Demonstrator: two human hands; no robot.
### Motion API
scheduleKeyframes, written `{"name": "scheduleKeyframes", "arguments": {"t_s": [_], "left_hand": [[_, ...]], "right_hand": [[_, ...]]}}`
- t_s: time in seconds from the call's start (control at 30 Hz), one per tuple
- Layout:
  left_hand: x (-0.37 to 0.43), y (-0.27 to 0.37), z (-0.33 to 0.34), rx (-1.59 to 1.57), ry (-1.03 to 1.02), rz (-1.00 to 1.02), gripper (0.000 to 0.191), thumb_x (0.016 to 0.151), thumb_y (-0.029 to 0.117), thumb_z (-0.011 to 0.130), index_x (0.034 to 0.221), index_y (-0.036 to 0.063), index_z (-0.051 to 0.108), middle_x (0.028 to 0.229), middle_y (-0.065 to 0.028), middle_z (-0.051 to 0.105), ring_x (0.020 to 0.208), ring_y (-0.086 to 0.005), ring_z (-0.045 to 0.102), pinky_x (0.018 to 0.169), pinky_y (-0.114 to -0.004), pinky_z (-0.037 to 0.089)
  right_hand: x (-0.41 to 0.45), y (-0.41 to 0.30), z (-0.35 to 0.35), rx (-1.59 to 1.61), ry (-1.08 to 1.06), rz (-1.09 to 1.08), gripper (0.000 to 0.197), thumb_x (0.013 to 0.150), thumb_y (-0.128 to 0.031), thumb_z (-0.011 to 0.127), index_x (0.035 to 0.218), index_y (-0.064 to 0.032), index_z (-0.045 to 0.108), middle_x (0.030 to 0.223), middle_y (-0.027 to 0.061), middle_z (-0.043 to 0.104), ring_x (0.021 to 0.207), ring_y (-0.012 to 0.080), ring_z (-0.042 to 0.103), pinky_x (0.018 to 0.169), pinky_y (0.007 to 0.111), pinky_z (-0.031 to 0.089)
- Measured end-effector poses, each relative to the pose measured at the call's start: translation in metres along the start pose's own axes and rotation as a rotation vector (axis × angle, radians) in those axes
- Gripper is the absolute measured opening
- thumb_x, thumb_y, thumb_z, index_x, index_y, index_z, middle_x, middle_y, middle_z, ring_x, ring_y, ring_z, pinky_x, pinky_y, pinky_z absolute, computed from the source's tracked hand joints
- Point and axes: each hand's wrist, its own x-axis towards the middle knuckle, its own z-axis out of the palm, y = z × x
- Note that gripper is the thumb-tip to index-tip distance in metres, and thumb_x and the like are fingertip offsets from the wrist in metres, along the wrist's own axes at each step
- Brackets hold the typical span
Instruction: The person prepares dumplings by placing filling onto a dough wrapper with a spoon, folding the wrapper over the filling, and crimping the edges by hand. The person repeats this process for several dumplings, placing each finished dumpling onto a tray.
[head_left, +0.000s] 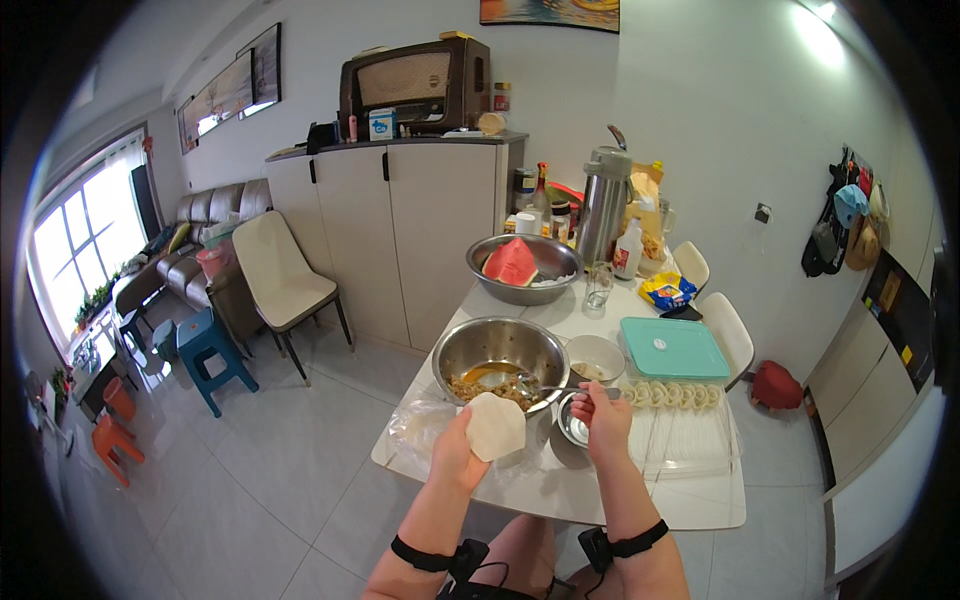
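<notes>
My left hand holds a pale dumpling wrapper flat, in front of a large steel bowl. Inside that bowl lie minced filling and some brownish liquid. My right hand is closed round the handle of a metal spoon, whose head rests in the filling. A smaller steel bowl stands beside my right hand, partly hidden by it. Folded dumplings sit in a row at the far end of a clear ridged tray. A crumpled clear plastic bag lies left of my left hand.
Behind the filling bowl stand a steel basin with watermelon, a drinking glass and a steel vacuum flask. A whitish bowl and a turquoise-lidded container are beyond the tray. The white table's near edge is close to my legs.
</notes>
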Motion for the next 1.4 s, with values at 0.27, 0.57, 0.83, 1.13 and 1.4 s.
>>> {"name": "scheduleKeyframes", "arguments": {"t_s": [0.27, 0.57, 0.83, 1.13, 1.4], "left_hand": [[0.013, 0.018, 0.003, -0.034, 0.026, 0.104, 0.040, 0.098, 0.021, 0.033, 0.126, -0.0045, 0.043, 0.125, -0.0179, 0.052, 0.115, -0.0320, 0.052, 0.099, -0.045, 0.042], [0.001, 0.051, -0.008, -0.042, 0.059, 0.240, 0.040, 0.097, 0.021, 0.035, 0.125, -0.0056, 0.044, 0.124, -0.0176, 0.053, 0.114, -0.0322, 0.053, 0.098, -0.046, 0.043], [0.011, 0.046, -0.014, -0.065, 0.020, 0.227, 0.043, 0.098, 0.024, 0.031, 0.125, -0.0059, 0.044, 0.126, -0.0188, 0.052, 0.116, -0.0343, 0.051, 0.101, -0.047, 0.040], [0.022, 0.013, 0.015, -0.120, -0.061, 0.049, 0.043, 0.099, 0.026, 0.027, 0.128, -0.0034, 0.040, 0.127, -0.0176, 0.051, 0.117, -0.0331, 0.050, 0.101, -0.049, 0.039], [0.014, 0.006, 0.021, -0.117, -0.002, 0.044, 0.043, 0.101, 0.028, 0.023, 0.129, -0.0003, 0.039, 0.128, -0.0158, 0.049, 0.119, -0.0308, 0.048, 0.101, -0.047, 0.040]], "right_hand": [[0.004, 0.004, 0.015, -0.416, -0.195, -0.085, 0.023, 0.092, -0.018, 0.056, 0.087, 0.0035, 0.061, 0.068, 0.0083, 0.061, 0.054, 0.0136, 0.058, 0.051, 0.024, 0.051], [0.033, -0.004, 0.012, -0.378, -0.158, 0.141, 0.019, 0.087, -0.013, 0.055, 0.081, 0.0043, 0.060, 0.067, 0.0084, 0.059, 0.054, 0.0152, 0.059, 0.049, 0.025, 0.051], [0.031, -0.011, 0.017, -0.105, -0.070, 0.189, 0.018, 0.087, -0.013, 0.056, 0.084, 0.0043, 0.059, 0.070, 0.0068, 0.058, 0.056, 0.0146, 0.057, 0.051, 0.024, 0.051], [-0.049, -0.010, 0.043, -0.330, -0.382, -0.478, 0.013, 0.088, -0.012, 0.061, 0.089, 0.0011, 0.062, 0.076, 0.0081, 0.063, 0.061, 0.0175, 0.060, 0.057, 0.026, 0.051], [-0.053, -0.028, 0.027, -0.803, -0.483, -1.170, 0.004, 0.083, -0.002, 0.061, 0.081, -0.0002, 0.063, 0.080, 0.0113, 0.067, 0.065, 0.0223, 0.064, 0.058, 0.028, 0.050]]}}
